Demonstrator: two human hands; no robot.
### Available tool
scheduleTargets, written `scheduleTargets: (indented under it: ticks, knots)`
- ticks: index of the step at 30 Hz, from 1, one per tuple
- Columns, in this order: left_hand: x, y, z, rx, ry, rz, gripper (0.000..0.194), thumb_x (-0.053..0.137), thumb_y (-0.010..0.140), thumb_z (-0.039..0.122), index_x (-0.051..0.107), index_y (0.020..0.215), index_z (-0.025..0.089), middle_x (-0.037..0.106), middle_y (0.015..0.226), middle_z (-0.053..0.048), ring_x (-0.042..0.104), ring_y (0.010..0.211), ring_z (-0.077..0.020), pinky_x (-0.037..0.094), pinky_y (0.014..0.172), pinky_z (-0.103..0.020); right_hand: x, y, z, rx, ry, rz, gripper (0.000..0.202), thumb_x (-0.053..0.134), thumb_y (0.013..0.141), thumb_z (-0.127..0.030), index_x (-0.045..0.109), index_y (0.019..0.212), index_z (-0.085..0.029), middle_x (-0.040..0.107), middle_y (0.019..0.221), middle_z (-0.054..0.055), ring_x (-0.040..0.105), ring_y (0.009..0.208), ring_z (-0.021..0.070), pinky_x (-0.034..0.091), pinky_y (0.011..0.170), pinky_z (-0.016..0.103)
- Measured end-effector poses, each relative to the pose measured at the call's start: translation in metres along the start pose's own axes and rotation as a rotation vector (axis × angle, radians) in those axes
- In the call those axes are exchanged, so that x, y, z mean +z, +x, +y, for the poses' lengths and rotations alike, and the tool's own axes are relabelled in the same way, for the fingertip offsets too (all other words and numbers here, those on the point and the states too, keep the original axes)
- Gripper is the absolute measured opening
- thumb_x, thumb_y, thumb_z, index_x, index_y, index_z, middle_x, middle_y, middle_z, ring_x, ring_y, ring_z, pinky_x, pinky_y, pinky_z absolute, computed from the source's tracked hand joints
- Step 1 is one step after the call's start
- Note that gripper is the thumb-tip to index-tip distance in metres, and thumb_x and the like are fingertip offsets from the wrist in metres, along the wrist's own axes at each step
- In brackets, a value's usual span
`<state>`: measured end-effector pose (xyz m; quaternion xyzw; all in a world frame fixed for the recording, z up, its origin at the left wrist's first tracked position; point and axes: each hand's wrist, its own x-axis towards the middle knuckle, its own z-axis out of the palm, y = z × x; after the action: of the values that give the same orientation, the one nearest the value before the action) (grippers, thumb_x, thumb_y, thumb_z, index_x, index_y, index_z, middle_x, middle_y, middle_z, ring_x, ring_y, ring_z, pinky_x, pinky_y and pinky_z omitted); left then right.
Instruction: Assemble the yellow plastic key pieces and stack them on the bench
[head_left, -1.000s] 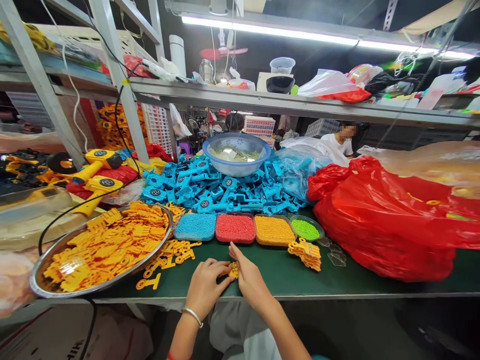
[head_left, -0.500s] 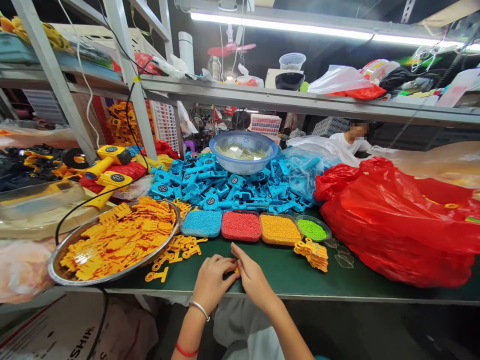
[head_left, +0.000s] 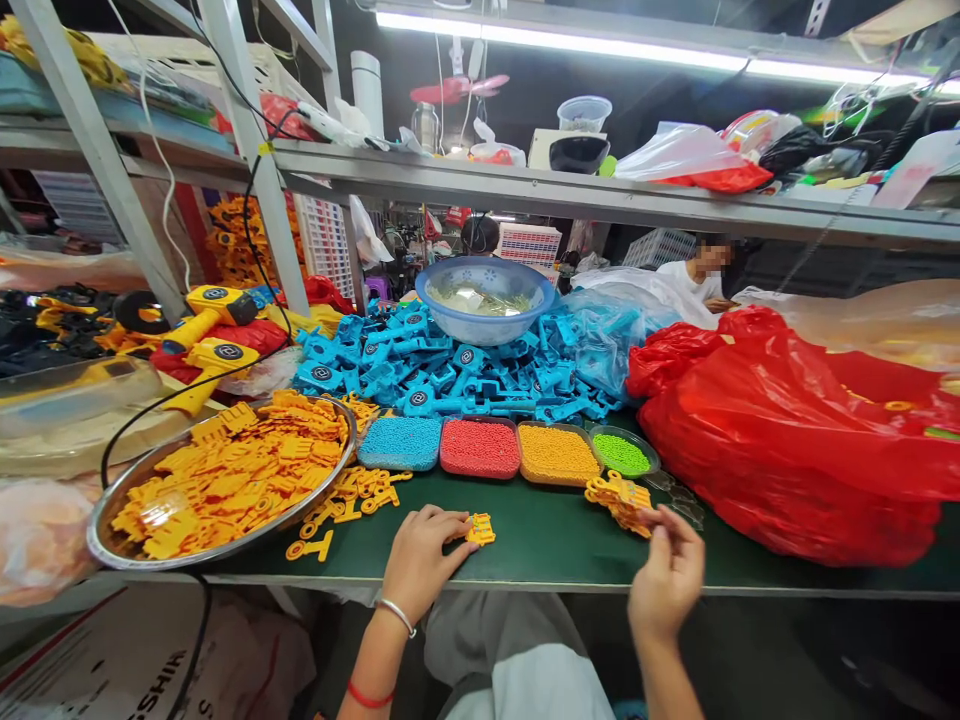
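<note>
Between the thumb and fingers of my left hand [head_left: 425,552] is a small yellow-orange plastic piece [head_left: 481,529] with slots and tiny coloured spots, held at the table's surface. My right hand [head_left: 669,575] is further right, thumb and fingertips pinched on the right edge of a stack of similar yellow-orange plastic pieces [head_left: 616,498]. Behind my hands stand trays of small beads in a row: blue beads [head_left: 400,442], red beads [head_left: 480,447], yellow beads [head_left: 559,453] and green beads [head_left: 621,454].
A metal basin [head_left: 94,545] heaped with orange pieces stands left, with loose orange parts [head_left: 311,546] beside it. Behind the trays lie piled blue plastic parts [head_left: 450,375] under a blue bowl [head_left: 486,325]. A red bag [head_left: 795,450] bulges at right. Another person [head_left: 694,278] sits beyond.
My right hand has left my left hand and moved right to the stack of plastic pieces. The piece in my left hand is now uncovered; my left hand has barely moved.
</note>
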<state>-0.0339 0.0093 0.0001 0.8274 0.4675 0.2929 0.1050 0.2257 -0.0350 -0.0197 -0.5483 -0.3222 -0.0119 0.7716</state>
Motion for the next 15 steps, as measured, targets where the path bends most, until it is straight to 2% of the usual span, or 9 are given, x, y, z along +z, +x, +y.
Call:
scheduleTargets:
  ticks: [1, 3, 6, 9, 12, 15]
  knots:
    - [0.000, 0.000, 0.000, 0.002, 0.000, 0.000, 0.013, 0.062, 0.076, 0.035, 0.067, 0.084, 0.026, 0.069, 0.099, 0.001, 0.057, 0.087, -0.0190, 0.042, 0.072, -0.034, -0.011, 0.017, 0.009, -0.057, -0.139, 0.041, 0.030, 0.045, 0.081, -0.030, 0.054, 0.105, -0.016, 0.059, 0.093, 0.007, 0.056, 0.090, 0.0196, 0.040, 0.087, 0.041]
    - [0.001, 0.001, -0.001, 0.007, 0.000, 0.001, 0.014, 0.062, 0.076, 0.036, 0.067, 0.084, 0.026, 0.069, 0.099, 0.001, 0.058, 0.087, -0.0190, 0.042, 0.072, -0.034, -0.032, 0.049, 0.029, -0.147, -0.440, 0.015, 0.034, 0.043, 0.077, -0.028, 0.056, 0.105, -0.013, 0.059, 0.098, 0.013, 0.054, 0.093, 0.0237, 0.038, 0.089, 0.044]
    - [0.001, 0.001, -0.002, 0.010, 0.002, 0.011, 0.014, 0.062, 0.077, 0.036, 0.068, 0.084, 0.026, 0.069, 0.098, 0.001, 0.058, 0.085, -0.0190, 0.043, 0.071, -0.033, -0.053, 0.080, 0.060, -0.293, -0.712, -0.231, 0.043, 0.036, 0.073, -0.028, 0.056, 0.107, -0.010, 0.056, 0.108, 0.018, 0.049, 0.103, 0.0289, 0.036, 0.091, 0.047]
    - [0.001, 0.002, -0.002, 0.014, 0.002, 0.021, 0.013, 0.061, 0.077, 0.035, 0.068, 0.083, 0.027, 0.069, 0.098, 0.001, 0.059, 0.085, -0.0191, 0.044, 0.070, -0.033, -0.060, 0.087, 0.085, -0.341, -0.931, -0.423, 0.048, 0.030, 0.075, -0.028, 0.054, 0.113, -0.010, 0.050, 0.121, 0.018, 0.037, 0.118, 0.0311, 0.034, 0.093, 0.048]
    - [0.000, 0.002, -0.002, 0.013, -0.001, 0.018, 0.013, 0.061, 0.077, 0.036, 0.068, 0.083, 0.027, 0.069, 0.098, 0.001, 0.059, 0.085, -0.0192, 0.044, 0.071, -0.033, -0.060, 0.084, 0.099, -0.243, -1.073, -0.455, 0.047, 0.028, 0.077, -0.027, 0.054, 0.112, -0.010, 0.051, 0.118, 0.019, 0.041, 0.115, 0.0309, 0.037, 0.087, 0.047]
    - [-0.001, 0.002, -0.001, 0.000, -0.004, 0.003, 0.013, 0.061, 0.077, 0.036, 0.068, 0.083, 0.027, 0.069, 0.099, 0.002, 0.059, 0.086, -0.0192, 0.044, 0.072, -0.033, -0.061, 0.084, 0.101, -0.288, -1.025, -0.460, 0.040, 0.029, 0.078, -0.029, 0.057, 0.102, -0.013, 0.056, 0.106, 0.017, 0.049, 0.104, 0.0280, 0.038, 0.086, 0.044]
